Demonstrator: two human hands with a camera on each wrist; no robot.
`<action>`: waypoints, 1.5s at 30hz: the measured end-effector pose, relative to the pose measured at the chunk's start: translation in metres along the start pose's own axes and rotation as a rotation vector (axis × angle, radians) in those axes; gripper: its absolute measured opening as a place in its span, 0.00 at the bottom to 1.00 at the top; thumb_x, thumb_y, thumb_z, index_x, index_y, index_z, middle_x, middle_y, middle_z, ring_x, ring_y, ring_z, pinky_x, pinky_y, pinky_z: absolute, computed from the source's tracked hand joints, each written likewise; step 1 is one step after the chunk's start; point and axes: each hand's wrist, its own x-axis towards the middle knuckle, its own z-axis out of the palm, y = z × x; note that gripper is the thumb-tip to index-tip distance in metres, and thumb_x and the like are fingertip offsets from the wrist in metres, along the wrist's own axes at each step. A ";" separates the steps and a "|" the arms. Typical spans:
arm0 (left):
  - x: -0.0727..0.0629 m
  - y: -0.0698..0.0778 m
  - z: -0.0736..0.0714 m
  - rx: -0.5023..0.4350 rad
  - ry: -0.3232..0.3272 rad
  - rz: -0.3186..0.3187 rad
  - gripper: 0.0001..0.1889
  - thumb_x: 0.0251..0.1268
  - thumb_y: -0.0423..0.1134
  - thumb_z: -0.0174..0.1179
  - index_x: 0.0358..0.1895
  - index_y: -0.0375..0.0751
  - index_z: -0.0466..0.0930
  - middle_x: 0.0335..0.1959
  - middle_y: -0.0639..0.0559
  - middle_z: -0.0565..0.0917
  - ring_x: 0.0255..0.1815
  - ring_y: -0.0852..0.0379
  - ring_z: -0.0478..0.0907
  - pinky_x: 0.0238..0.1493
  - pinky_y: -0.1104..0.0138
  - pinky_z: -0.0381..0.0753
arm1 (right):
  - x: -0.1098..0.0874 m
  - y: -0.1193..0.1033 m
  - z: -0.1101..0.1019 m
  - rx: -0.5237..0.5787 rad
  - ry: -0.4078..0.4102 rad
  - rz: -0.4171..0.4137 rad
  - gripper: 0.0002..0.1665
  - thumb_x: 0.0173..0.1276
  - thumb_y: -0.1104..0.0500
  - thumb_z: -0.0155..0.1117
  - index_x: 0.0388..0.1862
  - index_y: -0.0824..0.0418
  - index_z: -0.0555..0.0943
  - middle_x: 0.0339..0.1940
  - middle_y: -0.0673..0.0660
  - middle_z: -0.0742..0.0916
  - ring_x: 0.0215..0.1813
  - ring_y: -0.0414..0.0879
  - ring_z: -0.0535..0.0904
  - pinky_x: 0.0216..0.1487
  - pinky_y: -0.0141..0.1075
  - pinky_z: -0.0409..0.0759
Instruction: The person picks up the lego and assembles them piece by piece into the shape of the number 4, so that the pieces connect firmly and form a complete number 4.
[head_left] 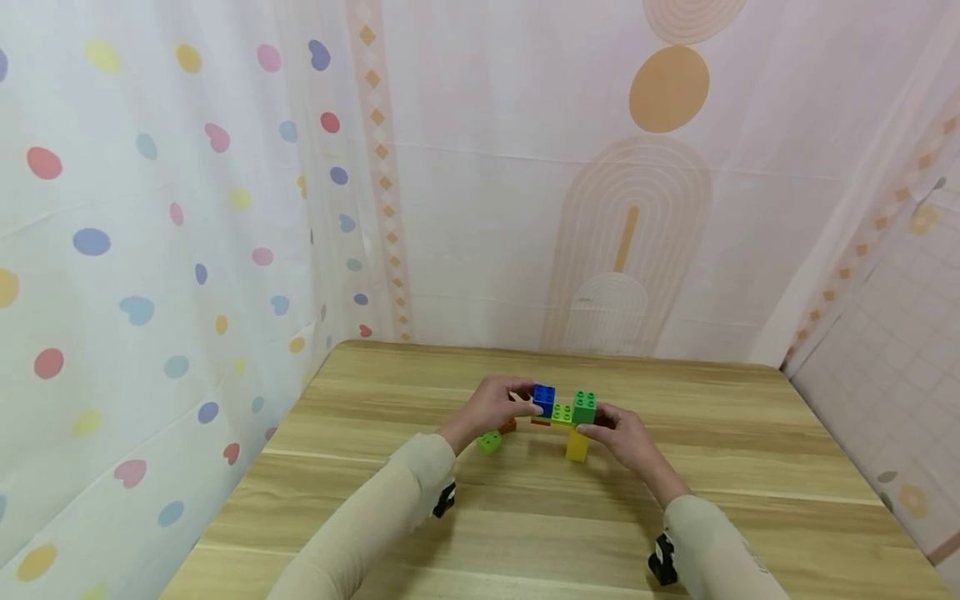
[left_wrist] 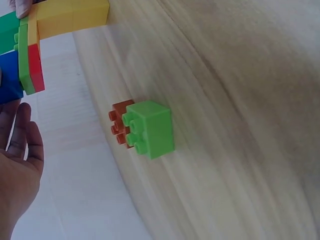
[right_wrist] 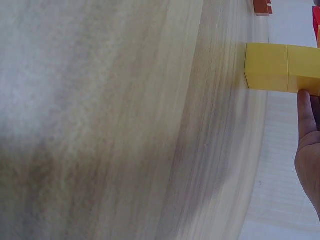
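Observation:
A toy building-brick structure sits between my two hands near the middle of the table. On top, a blue brick (head_left: 543, 400) and a green brick (head_left: 584, 407) stand at opposite ends of a light-green brick plate (head_left: 561, 413). Under the right end comes a column of yellow bricks (head_left: 577, 446); a red brick (left_wrist: 35, 67) shows beneath the left end. My left hand (head_left: 489, 408) pinches the blue brick from the left, thumb on its near side. From the right, my right hand (head_left: 628, 439) grips the green brick's end, with a finger against the yellow column in the right wrist view.
Below my left hand, a loose light-green brick (head_left: 489, 442) lies on the wooden table (head_left: 480, 542), with an orange-brown brick (left_wrist: 120, 120) close beside it. Patterned curtains (head_left: 480, 208) hang behind the table's far edge and along the left side.

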 end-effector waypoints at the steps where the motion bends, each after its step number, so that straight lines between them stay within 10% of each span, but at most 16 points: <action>1: 0.000 0.000 0.000 -0.003 -0.002 -0.002 0.22 0.63 0.46 0.69 0.59 0.44 0.83 0.42 0.55 0.84 0.42 0.55 0.79 0.43 0.63 0.80 | 0.000 0.000 0.000 -0.002 0.002 0.002 0.27 0.66 0.54 0.71 0.61 0.63 0.80 0.49 0.55 0.86 0.49 0.48 0.81 0.54 0.45 0.79; 45: -0.002 -0.016 0.006 -0.036 -0.033 -0.035 0.26 0.62 0.45 0.70 0.63 0.45 0.78 0.49 0.55 0.81 0.52 0.54 0.75 0.55 0.57 0.76 | -0.001 -0.002 -0.001 -0.032 0.002 0.002 0.25 0.67 0.52 0.70 0.60 0.61 0.81 0.48 0.54 0.86 0.49 0.47 0.80 0.54 0.43 0.79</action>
